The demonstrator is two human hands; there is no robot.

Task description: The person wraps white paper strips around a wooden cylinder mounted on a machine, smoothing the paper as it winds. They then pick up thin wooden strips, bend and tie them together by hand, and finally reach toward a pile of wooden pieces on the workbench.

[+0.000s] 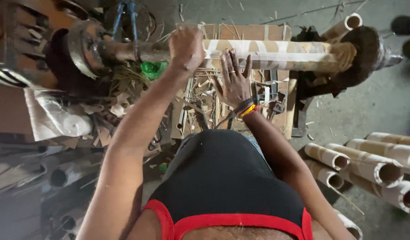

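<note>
The left hand [186, 48] is closing in a fist around the cardboard tube [276, 54], which is lying across the winding machine's spindle [120, 50] at twelve o'clock. The right hand [235, 79] is pressing flat against the tube, fingers spread, holding nothing. Finished tubes [382, 162] are lying at four o'clock.

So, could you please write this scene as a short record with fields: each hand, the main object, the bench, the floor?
left hand: closed on the cardboard tube, near its left end
right hand: open, fingers spread, flat against the tube's near side
cardboard tube: long, brown with white spiral bands, lying level on a metal shaft
bench: wooden, littered with paper scraps
floor, right: pile of finished tubes, open ends visible
wrist: bands on the right one
</note>
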